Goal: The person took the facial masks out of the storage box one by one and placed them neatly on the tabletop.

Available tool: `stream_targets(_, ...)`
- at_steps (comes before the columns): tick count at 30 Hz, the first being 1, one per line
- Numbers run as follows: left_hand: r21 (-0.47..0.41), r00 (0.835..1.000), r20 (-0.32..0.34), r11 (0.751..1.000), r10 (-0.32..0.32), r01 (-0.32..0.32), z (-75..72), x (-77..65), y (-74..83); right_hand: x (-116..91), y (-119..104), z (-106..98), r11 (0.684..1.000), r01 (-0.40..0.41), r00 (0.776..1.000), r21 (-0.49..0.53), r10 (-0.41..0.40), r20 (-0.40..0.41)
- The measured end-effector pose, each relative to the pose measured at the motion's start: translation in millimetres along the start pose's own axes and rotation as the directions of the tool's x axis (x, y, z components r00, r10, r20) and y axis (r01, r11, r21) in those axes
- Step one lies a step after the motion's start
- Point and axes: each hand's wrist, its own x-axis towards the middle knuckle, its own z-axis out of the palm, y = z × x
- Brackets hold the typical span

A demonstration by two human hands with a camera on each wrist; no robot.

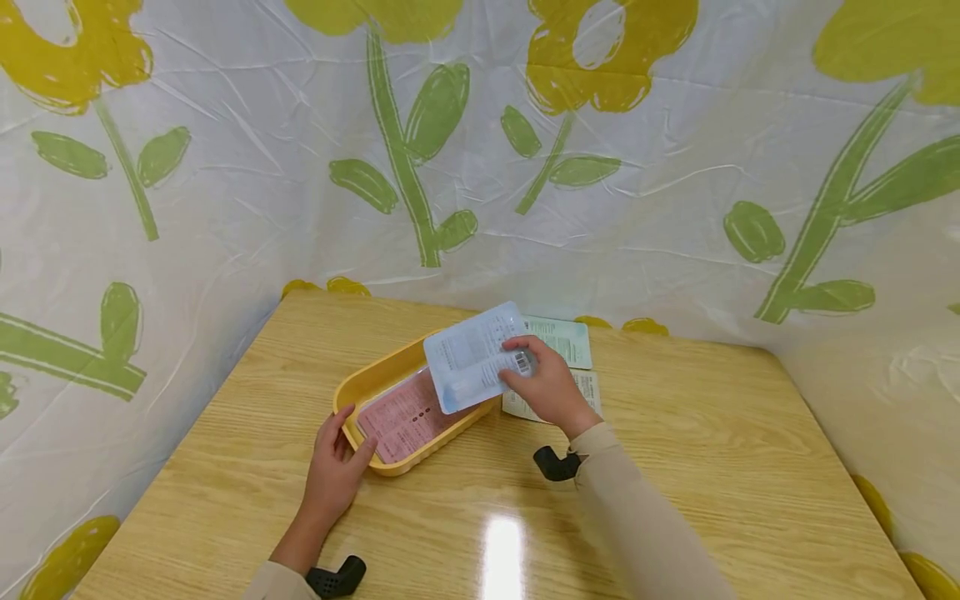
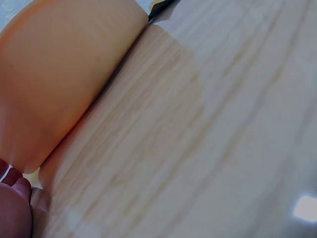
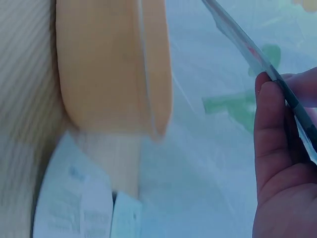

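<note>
My right hand point(image 1: 551, 383) pinches a flat light-blue packet point(image 1: 468, 354) with print and a barcode. The packet hangs tilted above the right half of a yellow oblong tray point(image 1: 375, 379). In the right wrist view the packet point(image 3: 242, 42) shows edge-on between thumb and fingers, apart from the tray point(image 3: 109, 64). Inside the tray lies a pink packet point(image 1: 401, 421), partly hidden under the blue one. My left hand point(image 1: 333, 471) grips the tray's near left end, thumb and fingers spread around the rim. The left wrist view shows the tray's outer wall point(image 2: 64, 74) and some fingertips point(image 2: 20, 186).
A green packet point(image 1: 566, 342) and a pale packet point(image 1: 588, 387) lie on the wooden table point(image 1: 675, 467) just right of the tray, partly covered by my right hand. A flower-printed cloth point(image 1: 480, 150) hangs behind the table and along its sides.
</note>
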Motion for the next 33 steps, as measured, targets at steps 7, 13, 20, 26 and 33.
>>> stream_targets(7,0.005,1.0,-0.005,1.0,0.004,-0.004,1.2,-0.2,0.6,-4.6,14.4,-30.8,1.0,-0.011,0.995,0.02,0.013,-0.097)
stream_targets(13,0.018,1.0,-0.014,1.0,0.0,0.0,1.4,0.7,-2.4,-10.8,26.6,-52.3,0.998,-0.048,0.984,0.047,0.055,-0.172)
stream_targets(20,0.029,1.0,-0.013,1.0,-0.011,0.012,0.6,1.0,-1.4,-16.4,47.3,-74.9,0.995,-0.095,0.947,0.016,0.096,-0.307)
stream_targets(26,0.02,1.0,-0.014,1.0,-0.004,0.004,0.7,0.8,0.5,-19.6,69.3,-100.6,0.992,-0.122,0.909,0.042,0.128,-0.397)
stream_targets(33,0.01,1.0,-0.012,1.0,-0.017,0.017,0.2,1.9,-1.7,-24.8,96.6,-131.4,0.98,-0.184,0.822,0.074,0.195,-0.534)
